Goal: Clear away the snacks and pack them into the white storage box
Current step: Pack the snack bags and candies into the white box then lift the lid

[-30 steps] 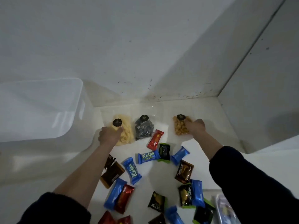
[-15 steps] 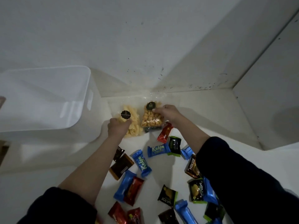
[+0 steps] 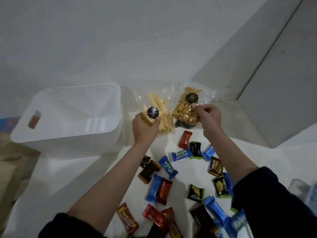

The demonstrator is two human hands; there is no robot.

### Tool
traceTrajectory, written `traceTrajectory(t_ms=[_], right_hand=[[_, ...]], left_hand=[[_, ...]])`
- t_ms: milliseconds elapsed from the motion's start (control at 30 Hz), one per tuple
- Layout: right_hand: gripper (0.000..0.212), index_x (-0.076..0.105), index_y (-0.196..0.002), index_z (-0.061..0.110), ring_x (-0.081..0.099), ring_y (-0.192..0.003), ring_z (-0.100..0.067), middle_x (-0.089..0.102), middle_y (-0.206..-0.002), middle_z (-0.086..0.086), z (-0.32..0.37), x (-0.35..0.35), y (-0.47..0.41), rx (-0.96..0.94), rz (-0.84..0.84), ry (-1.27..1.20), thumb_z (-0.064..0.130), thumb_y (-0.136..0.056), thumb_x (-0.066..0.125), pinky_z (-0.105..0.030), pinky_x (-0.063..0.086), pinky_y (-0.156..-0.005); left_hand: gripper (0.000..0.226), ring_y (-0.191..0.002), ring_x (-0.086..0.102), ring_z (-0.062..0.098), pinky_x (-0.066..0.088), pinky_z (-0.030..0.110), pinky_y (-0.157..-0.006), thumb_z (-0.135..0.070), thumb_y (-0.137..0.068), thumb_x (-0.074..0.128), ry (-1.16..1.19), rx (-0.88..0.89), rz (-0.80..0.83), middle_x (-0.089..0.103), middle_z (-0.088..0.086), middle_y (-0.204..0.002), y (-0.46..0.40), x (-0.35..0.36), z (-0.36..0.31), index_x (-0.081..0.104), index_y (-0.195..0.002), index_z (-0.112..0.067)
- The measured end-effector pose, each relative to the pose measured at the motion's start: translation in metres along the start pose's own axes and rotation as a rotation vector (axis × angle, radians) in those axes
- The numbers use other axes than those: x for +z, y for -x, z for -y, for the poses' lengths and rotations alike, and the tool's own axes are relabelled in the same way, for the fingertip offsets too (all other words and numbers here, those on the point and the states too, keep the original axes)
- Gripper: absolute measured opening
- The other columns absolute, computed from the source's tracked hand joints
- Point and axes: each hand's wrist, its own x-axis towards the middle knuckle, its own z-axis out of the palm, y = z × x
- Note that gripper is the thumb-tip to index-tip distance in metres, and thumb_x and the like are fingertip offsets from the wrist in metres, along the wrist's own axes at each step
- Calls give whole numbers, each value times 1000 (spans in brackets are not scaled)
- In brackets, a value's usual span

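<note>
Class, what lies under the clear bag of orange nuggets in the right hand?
A dark snack bag peeks out beneath the clear bag of orange nuggets held by the right hand; most of it is covered.

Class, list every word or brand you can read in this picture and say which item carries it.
"Kalpa": blue wrapper, also another blue wrapper.
"Nextar": brown wrapper, also the black-and-green wrapper.
Round black stickers on the stick snack bag and nut bag: too blurred to read.

Both arms extended forward, sleeves pushed up. Left hand (image 3: 145, 128) fingers curled in a grip; right hand (image 3: 208, 115) pinching, just beside it.
</note>
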Motion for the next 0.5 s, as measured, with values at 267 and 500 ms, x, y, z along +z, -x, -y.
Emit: traceTrajectory(t_ms=[267,500], right_hand=[[56,51,-125,0,64,-105,-30,64,-116,-17,52,37,78,31,-79,-255,-3,-74,73,-37,58,-78],[40,59,-119,6,68,-94,-23,69,-103,-9,52,74,118,22,-24,-259,-3,-80,65,-34,59,-68]], left_hand=[[64,-100,50,14,45,26,-89,-33,-78,72,76,175,39,36,4,-127,-28,-109,-61,43,-133,-16],[42,-96,56,16,45,22,-65,-18,-81,73,123,136,231,57,-4,-110,-114,-192,-42,59,-121,-16]])
